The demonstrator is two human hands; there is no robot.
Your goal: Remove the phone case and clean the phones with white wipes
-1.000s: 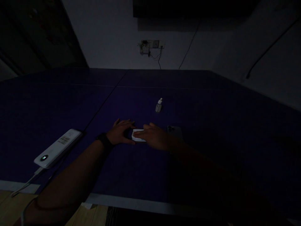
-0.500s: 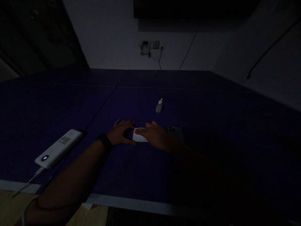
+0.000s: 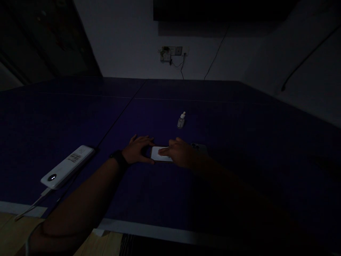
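A smartphone (image 3: pixel 155 153) with a bright white face up lies on the dark blue table. My left hand (image 3: pixel 137 150) grips its left end, thumb at the near corner and forefinger at the far one. Across the phone's right part is my right hand (image 3: pixel 181 153), fingers closed and tips pressed on the white face. Whether something small sits under those fingertips is too dark to make out. Beyond the hands stands a small clear dropper bottle (image 3: pixel 180 123) with a white top. A second phone (image 3: pixel 203 148), camera lenses up, is partly hidden behind my right hand.
At the left, a white power bank (image 3: pixel 68 167) with a lit round display lies on the blue table (image 3: pixel 149 199), a white cable (image 3: pixel 33 205) plugged into its near end. Wall sockets (image 3: pixel 173 51) with plugs and cords are beyond the table's far edge.
My right hand's fingertips have slid a little to the right along the phone's white face, uncovering more of its left part. My left hand keeps its place at the phone's end.
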